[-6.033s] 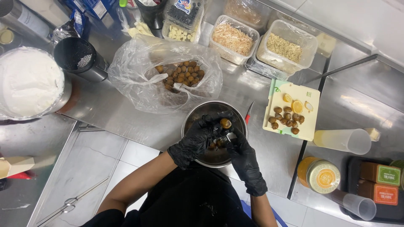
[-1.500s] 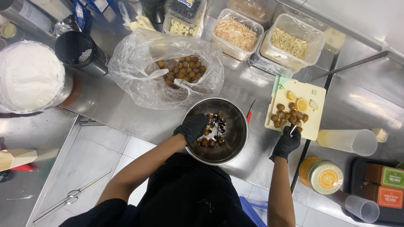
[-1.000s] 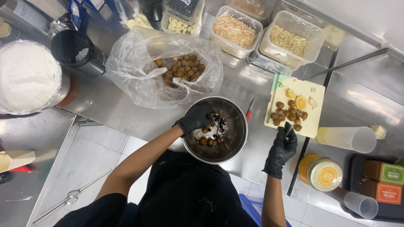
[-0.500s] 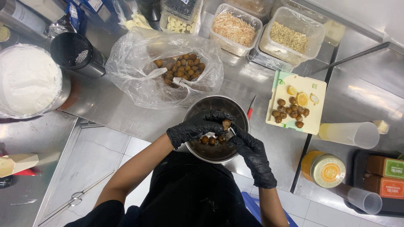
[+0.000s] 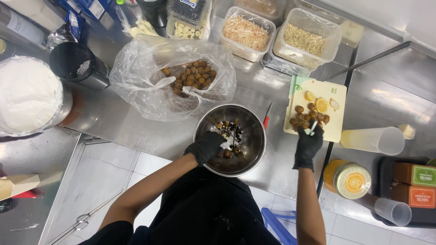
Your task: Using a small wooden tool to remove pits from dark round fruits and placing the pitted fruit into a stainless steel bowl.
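Left hand [image 5: 206, 146] in steel bowl [image 5: 254, 154] of brown fruit [image 5: 230, 132]

Orange-labelled boxes [image 5: 414, 183] far right, yellow-lidded jar [image 5: 349, 179] beside

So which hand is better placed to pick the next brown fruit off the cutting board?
Probably the right hand: it is already at the cutting board, fingertips by the brown fruits. The left hand rests in the steel bowl.

Commercial kitchen: steel counter [image 5: 136, 122], ingredient tubs [image 5: 247, 31].
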